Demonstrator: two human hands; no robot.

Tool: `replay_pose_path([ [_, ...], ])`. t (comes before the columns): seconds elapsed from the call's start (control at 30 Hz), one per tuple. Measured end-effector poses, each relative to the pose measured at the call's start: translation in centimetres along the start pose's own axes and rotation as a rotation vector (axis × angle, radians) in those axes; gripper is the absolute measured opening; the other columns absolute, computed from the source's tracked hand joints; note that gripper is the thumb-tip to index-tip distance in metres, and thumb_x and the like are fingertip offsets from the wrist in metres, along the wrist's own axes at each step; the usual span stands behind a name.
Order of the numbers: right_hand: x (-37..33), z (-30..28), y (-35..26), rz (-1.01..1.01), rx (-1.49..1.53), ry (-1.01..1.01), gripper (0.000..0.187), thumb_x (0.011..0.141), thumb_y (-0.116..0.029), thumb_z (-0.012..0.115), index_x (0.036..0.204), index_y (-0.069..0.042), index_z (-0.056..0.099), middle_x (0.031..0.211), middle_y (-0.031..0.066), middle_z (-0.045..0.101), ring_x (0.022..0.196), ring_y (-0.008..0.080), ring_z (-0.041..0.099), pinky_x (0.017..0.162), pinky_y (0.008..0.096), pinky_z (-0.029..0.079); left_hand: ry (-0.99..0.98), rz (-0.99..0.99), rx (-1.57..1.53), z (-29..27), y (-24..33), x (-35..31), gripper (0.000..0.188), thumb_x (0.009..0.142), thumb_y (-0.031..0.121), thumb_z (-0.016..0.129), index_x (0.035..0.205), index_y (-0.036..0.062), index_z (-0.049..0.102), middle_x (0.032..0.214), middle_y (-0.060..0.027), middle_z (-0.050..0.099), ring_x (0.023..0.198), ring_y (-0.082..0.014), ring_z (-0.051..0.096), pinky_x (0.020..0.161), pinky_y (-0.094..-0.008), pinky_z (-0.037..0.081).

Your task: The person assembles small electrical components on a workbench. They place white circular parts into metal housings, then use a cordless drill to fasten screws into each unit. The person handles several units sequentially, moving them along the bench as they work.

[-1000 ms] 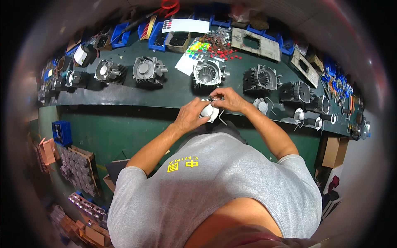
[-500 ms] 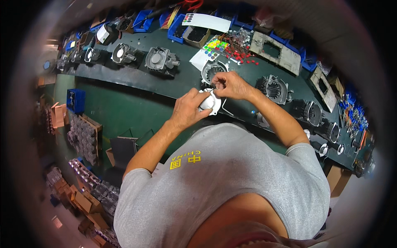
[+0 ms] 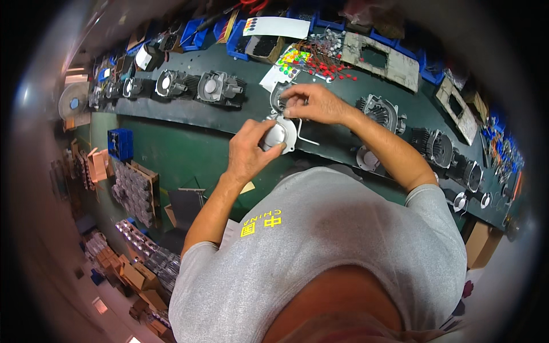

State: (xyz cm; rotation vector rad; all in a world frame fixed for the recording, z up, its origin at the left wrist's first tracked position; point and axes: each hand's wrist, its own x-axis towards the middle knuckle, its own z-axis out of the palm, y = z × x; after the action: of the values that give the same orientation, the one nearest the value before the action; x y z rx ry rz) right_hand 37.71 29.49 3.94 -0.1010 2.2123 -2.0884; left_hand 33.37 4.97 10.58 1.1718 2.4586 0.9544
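My left hand [image 3: 250,146] grips a round silver-white flanged cover [image 3: 277,135] by its rim, thumb at the lower side and fingers at the top, over the bench's near edge. Just above the cover, my right hand [image 3: 321,104] has its fingers curled together; whatever they hold is too small or hidden to make out. Behind those fingers sits a grey finned metal housing [image 3: 277,98], partly covered by the hand. A thin, bent, light-coloured rod [image 3: 309,141] shows beside the cover on the right.
More grey metal housings [image 3: 218,88] stand in a row to the left, and finned ones [image 3: 380,114] to the right. Behind lie red-tipped wires [image 3: 329,68], a sticker sheet [image 3: 279,77], blue bins [image 3: 236,43] and a pale board with a cut-out [image 3: 380,60]. Another flanged cover [image 3: 368,159] lies near the bench edge.
My right hand has drawn up off the flanged cover, toward the housing. The cover stays in my left hand, with more of its face showing. The whole view has shifted slightly.
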Motion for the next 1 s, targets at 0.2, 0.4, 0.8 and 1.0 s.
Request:
replay_pose_path([
  [0.2, 1.3, -3.3, 2.7, 0.116, 0.224, 0.451, 0.027, 0.096, -0.023, 0.068, 0.105, 0.003, 0.069, 0.076, 0.0019, 0.065, 0.063, 0.0061, 0.059, 0.053, 0.0228, 0.05, 0.273, -0.047, -0.037, -0.4, -0.1, 2.7, 0.047, 0.072, 0.01, 0.084, 0.115, 0.0018, 0.068, 0.098, -0.0099, 0.065, 0.083, -0.0187, 0.065, 0.074, -0.0307, 0.055],
  [0.4, 1.3, -4.5, 3.5, 0.2, 0.21, 0.47, 0.026, 0.098, -0.023, 0.066, 0.107, 0.001, 0.069, 0.086, 0.0021, 0.067, 0.072, 0.0076, 0.063, 0.059, 0.0229, 0.055, 0.297, -0.126, -0.05, 3.8, -3.2, 4.9, 0.048, 0.073, 0.015, 0.087, 0.116, 0.0031, 0.068, 0.099, -0.0091, 0.065, 0.085, -0.0186, 0.065, 0.074, -0.0305, 0.055],
  [0.8, 5.4, -5.3, 7.1, -0.032, -0.27, 0.136, 0.032, 0.086, -0.009, 0.069, 0.116, 0.001, 0.071, 0.101, 0.0142, 0.075, 0.095, 0.0214, 0.072, 0.088, 0.0347, 0.056, 0.125, -0.052, 0.145, 7.7, -6.1, 6.9, 0.052, 0.073, 0.026, 0.083, 0.119, 0.0075, 0.067, 0.099, -0.0167, 0.063, 0.091, -0.0377, 0.065, 0.079, -0.0472, 0.053],
  [1.0, 8.0, -5.7, 8.0, -0.051, -0.48, -0.078, 0.038, 0.082, -0.004, 0.067, 0.12, 0.0, 0.068, 0.102, 0.0143, 0.073, 0.096, 0.0233, 0.069, 0.089, 0.0364, 0.055, 0.052, -0.124, 0.2, 8.5, -6.0, 8.1, 0.049, 0.075, 0.029, 0.082, 0.118, 0.0082, 0.07, 0.105, -0.019, 0.065, 0.097, -0.0385, 0.066, 0.083, -0.0471, 0.054],
])
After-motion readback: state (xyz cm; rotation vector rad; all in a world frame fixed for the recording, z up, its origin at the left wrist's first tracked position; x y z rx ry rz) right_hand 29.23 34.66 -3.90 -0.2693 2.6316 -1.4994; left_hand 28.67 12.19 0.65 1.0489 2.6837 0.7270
